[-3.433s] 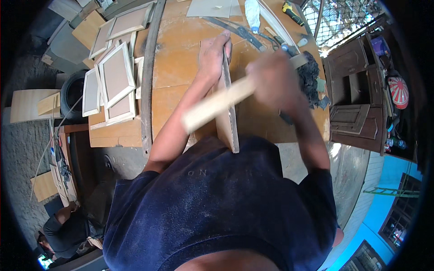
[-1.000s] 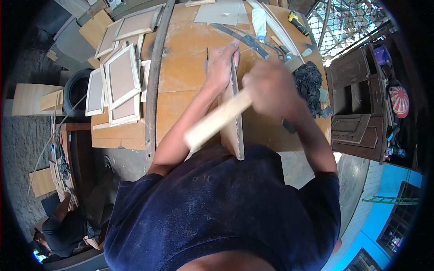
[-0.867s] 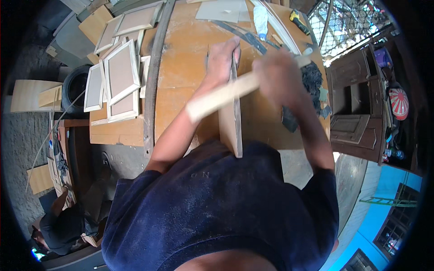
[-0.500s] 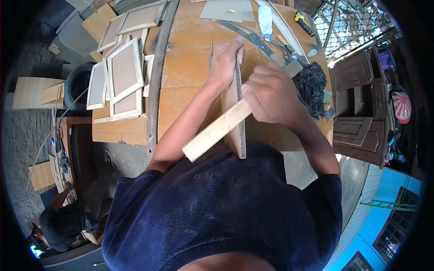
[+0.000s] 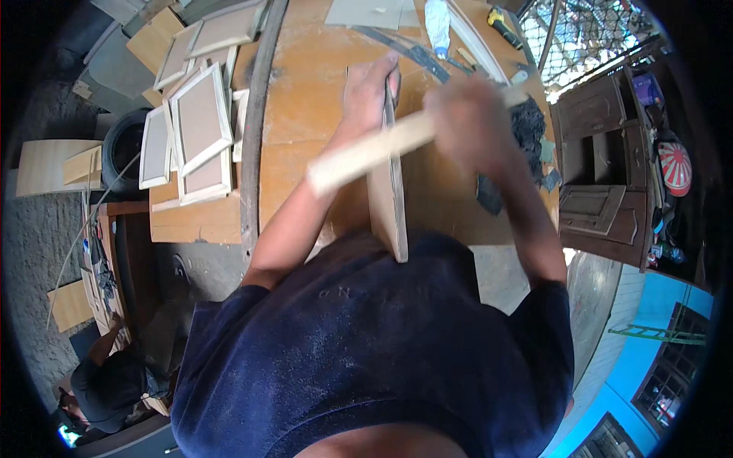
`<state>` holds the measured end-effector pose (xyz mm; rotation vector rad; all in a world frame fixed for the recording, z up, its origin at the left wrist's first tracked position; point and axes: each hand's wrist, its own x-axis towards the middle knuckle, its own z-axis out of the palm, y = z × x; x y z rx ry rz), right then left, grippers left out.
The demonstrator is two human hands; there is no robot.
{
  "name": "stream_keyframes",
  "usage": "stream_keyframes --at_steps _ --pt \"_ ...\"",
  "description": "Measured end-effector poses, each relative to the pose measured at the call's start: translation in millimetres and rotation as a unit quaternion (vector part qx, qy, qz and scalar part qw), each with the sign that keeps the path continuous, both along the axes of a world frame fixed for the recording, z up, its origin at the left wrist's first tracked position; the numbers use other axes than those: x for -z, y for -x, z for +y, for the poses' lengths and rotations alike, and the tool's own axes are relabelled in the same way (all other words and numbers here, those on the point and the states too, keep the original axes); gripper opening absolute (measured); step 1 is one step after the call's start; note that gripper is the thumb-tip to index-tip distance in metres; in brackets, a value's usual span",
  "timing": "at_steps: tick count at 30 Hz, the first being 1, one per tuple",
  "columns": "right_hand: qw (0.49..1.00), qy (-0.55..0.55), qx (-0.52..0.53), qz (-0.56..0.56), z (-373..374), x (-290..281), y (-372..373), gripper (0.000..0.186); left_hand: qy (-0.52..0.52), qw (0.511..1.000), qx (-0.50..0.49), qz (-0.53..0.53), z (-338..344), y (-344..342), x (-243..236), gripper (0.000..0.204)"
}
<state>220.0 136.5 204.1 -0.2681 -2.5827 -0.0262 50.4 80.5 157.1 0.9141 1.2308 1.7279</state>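
Observation:
My left hand [image 5: 365,93] is closed round the far end of a thin wooden panel [image 5: 388,210]. The panel stands on its narrow edge, its near end against my shirt. My right hand [image 5: 469,122], smeared by motion, grips a flat pale wooden strip [image 5: 370,155]. That strip lies crosswise over the panel's upper edge, its free end reaching left above my left forearm. Whether its underside carries anything is hidden.
Several framed panels [image 5: 200,118] are stacked left of a dark rail [image 5: 256,114] on the orange-brown table [image 5: 301,164]. Black crumpled cloth [image 5: 528,126], a plastic bottle [image 5: 437,29] and a yellow-black tool [image 5: 504,27] lie right. Another person [image 5: 107,385] works at lower left.
My right hand has swung the wooden strip farther from my body along the panel's edge, and the strip lies more level. My left hand keeps its hold. The view has shifted slightly.

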Motion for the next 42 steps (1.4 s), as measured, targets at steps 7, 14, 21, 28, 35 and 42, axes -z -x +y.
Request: stream_keyframes --at_steps 7,14,21,28,35,42 --pt "0.999 -0.018 -0.004 0.047 8 11 4 0.017 0.023 1.000 0.000 -0.016 -5 -7 -7 0.048" --pt "0.998 0.048 -0.044 -0.008 -13 0 15 0.024 0.027 0.999 -0.014 -0.043 -4 -2 -4 0.047" --pt "0.875 0.478 0.061 -0.055 -2 -28 11 0.050 0.018 1.000 -0.009 -0.004 -3 2 1 0.048" --pt "0.793 0.598 0.062 -0.102 23 -5 9 0.063 0.015 0.999 -0.023 -0.033 -4 -3 -5 0.044" --pt "0.987 0.151 0.050 0.028 14 8 0 0.046 -0.008 1.000 -0.011 0.022 -1 4 0 0.046" --pt "0.991 0.099 0.082 0.032 31 17 -4 0.033 0.031 0.998 -0.045 -0.001 2 -2 0 0.059"
